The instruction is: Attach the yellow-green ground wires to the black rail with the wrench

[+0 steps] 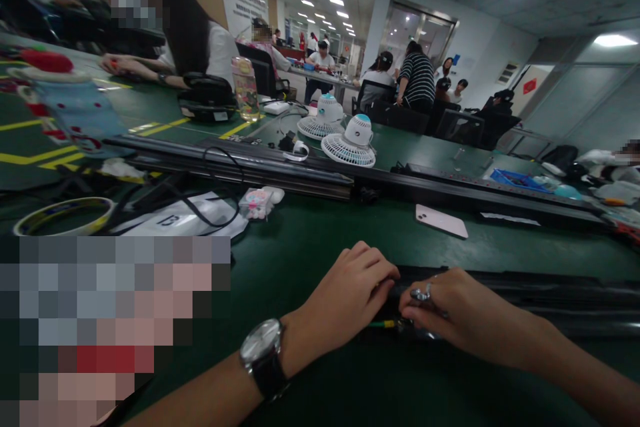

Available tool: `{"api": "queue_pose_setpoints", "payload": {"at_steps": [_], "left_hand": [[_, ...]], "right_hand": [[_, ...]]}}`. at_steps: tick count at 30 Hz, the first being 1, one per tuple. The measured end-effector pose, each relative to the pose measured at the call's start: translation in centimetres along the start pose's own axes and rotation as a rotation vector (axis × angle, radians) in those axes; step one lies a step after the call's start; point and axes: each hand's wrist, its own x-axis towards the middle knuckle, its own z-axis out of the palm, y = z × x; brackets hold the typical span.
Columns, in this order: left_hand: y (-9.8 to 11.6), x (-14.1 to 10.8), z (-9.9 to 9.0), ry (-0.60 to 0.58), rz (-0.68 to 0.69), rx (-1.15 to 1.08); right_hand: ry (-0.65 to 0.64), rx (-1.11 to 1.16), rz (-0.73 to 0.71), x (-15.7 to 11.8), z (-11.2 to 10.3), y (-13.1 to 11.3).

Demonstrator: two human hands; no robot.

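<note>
My left hand (357, 280), with a watch (263, 343) on its wrist, has its fingers bent and closed on the near end of a long black bar (525, 283). Just to its right, my right hand (445, 313) is closed low over the same bar. A small shiny metal piece (420, 295) shows at its curled fingers; whether it is a tool or a ring I cannot make out. Below the fingertips, a green and yellow wire (383, 324) runs to the bar's end. The right fingertips and what they pinch are partly hidden.
Beyond my hands lie a pink phone (441, 221) and more long black bars (300, 170). Two white fans (350, 140) stand behind them. At left are a tape roll (65, 217), a white bag (175, 213) and a blue cup (75, 113). A person (195, 33) sits across the table.
</note>
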Motion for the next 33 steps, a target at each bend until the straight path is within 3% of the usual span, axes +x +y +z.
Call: {"api": "queue_pose_setpoints", "payload": {"at_steps": [16, 33], "left_hand": [[0.4, 0.1, -0.3, -0.036, -0.007, 0.020], [0.2, -0.1, -0.2, -0.023, 0.005, 0.034]], "right_hand": [[0.007, 0.043, -0.052, -0.5, -0.6, -0.5], [-0.092, 0.067, -0.042, -1.1, -2.1, -0.5]]}}
